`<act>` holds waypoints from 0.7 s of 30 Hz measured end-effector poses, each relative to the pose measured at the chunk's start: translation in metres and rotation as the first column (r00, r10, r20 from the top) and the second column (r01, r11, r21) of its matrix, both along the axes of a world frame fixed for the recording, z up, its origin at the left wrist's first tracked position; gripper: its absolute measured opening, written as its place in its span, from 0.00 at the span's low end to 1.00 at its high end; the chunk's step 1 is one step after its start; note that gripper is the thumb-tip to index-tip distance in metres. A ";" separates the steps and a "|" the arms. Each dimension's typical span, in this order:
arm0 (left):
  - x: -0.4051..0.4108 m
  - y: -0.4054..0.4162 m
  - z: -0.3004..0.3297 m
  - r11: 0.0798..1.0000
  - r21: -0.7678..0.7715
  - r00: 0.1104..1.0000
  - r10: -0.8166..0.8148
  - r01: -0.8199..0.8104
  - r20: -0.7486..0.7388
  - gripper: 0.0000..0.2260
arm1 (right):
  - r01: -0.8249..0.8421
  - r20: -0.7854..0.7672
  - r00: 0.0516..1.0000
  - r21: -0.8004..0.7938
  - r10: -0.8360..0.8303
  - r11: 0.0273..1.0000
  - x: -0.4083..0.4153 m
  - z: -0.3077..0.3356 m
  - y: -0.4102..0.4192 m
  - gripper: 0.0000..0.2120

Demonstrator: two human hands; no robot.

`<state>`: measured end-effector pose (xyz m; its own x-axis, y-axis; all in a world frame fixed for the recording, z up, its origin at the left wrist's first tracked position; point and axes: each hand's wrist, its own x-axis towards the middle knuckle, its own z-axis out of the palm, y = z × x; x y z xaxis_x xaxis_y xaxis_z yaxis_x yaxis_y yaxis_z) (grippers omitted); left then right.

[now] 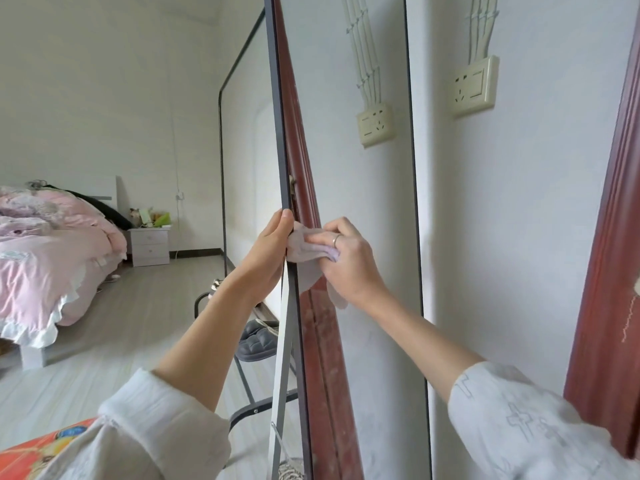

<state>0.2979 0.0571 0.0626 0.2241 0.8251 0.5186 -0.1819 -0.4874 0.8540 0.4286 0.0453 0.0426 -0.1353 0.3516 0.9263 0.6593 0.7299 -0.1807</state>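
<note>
Hands: left hand [268, 247] grips mirror frame [278, 133]; right hand [349, 261] clutches cloth [304, 252] against glass [363, 202].

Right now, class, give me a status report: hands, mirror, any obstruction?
Left hand grips the mirror frame at its edge. Right hand holds a cloth against the mirror glass, by that edge. Glass around the cloth unobstructed.

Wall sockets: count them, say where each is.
2: a socket on the wall right of the mirror, a reflected socket in the mirror, likely the same one. A plug on the far wall may hide another.
</note>
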 end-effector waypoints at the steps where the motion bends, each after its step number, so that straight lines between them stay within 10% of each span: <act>1: 0.000 0.000 0.000 1.000 -0.021 1.000 -0.021 0.021 0.006 0.11 | -0.027 0.018 0.999 0.002 0.027 1.000 0.001 -0.005 -0.001 0.16; 8: 0.009 -0.006 -0.003 0.992 0.016 0.990 0.128 -0.127 -0.065 0.13 | -0.110 0.137 0.977 -0.321 0.161 0.941 0.019 -0.058 -0.017 0.16; 13: 0.016 -0.007 -0.010 0.921 0.164 0.926 0.369 -0.353 -0.079 0.12 | 0.086 0.339 0.908 -0.725 0.245 0.683 0.038 -0.038 -0.034 0.12; 21: 0.023 -0.010 -0.011 0.873 0.226 0.893 0.450 -0.433 -0.027 0.14 | 0.091 -0.004 0.995 -0.374 -0.100 0.923 0.063 0.040 -0.003 0.14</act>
<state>0.3207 0.0467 0.0515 -0.0919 0.7226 0.6851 0.1555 -0.6692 0.7266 0.4918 0.0423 0.0826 -0.0644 0.6823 0.7283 0.7151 0.5406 -0.4432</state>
